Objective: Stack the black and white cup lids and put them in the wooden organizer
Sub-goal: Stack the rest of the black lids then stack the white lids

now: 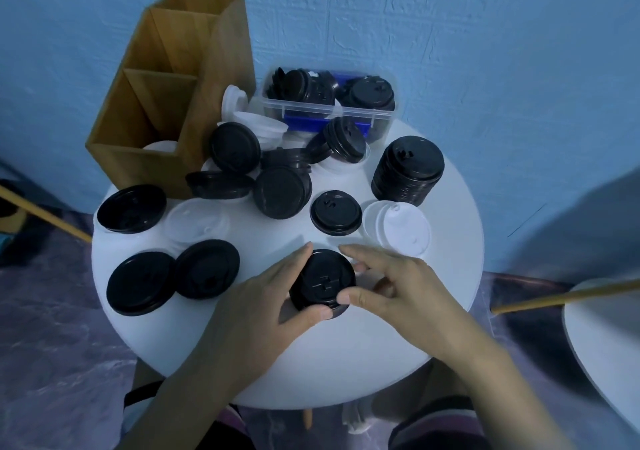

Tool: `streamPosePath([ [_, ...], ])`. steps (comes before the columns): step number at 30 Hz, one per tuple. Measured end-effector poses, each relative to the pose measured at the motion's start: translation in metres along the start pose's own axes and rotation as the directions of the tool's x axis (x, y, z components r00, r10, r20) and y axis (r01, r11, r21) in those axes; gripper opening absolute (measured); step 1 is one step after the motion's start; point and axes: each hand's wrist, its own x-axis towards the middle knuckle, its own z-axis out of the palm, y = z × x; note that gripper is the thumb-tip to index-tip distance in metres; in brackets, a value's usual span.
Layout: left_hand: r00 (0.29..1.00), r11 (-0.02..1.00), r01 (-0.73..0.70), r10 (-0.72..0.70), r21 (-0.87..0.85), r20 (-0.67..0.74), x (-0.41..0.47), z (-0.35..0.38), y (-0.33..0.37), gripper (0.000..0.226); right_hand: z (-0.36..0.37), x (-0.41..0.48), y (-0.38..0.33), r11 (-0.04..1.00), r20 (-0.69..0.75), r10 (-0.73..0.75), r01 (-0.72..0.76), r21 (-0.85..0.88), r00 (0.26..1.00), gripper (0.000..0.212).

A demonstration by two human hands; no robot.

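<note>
A small stack of black cup lids (pixel 323 281) stands near the front of the round white table (pixel 346 363). My left hand (pixel 263 307) grips it from the left, thumb at its front rim. My right hand (pixel 388 286) pinches it from the right between thumb and forefinger. A tall stack of black lids (pixel 408 170) stands at the right. Loose black lids (pixel 280 191) and white lids (pixel 398 229) lie scattered across the table. The wooden organizer (pixel 169 103) stands at the back left, with white lids (pixel 161 146) low in its front compartment.
A clear plastic box (pixel 329 103) holding more black lids sits at the table's back, against the blue wall. A second white table edge (pixel 602 345) shows at the right. Wooden poles cross at the left and right edges.
</note>
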Motion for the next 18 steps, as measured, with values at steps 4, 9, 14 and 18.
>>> streamPosePath([
  [4, 0.998, 1.0, 0.017, -0.017, -0.001, -0.058, -0.001, 0.003, 0.003, 0.082, -0.009, 0.001, 0.005, 1.0, -0.279, -0.006, 0.003, -0.012, 0.96, 0.031],
  [9, 0.992, 0.996, 0.056, -0.063, -0.065, -0.111, -0.006, 0.003, 0.008, 0.071, -0.015, 0.009, 0.017, 0.96, -0.263, -0.041, -0.035, -0.278, 0.964, 0.036],
  [14, 0.988, 0.995, 0.037, -0.05, -0.092, -0.145, -0.007, 0.003, 0.007, 0.071, -0.027, 0.011, 0.022, 0.923, -0.253, -0.002, -0.095, -0.372, 0.968, 0.037],
  [18, 0.988, 0.998, 0.039, -0.046, -0.053, -0.148, -0.006, 0.007, -0.001, 0.074, -0.026, 0.019, 0.006, 0.95, -0.273, -0.061, -0.028, -0.311, 0.96, 0.034],
])
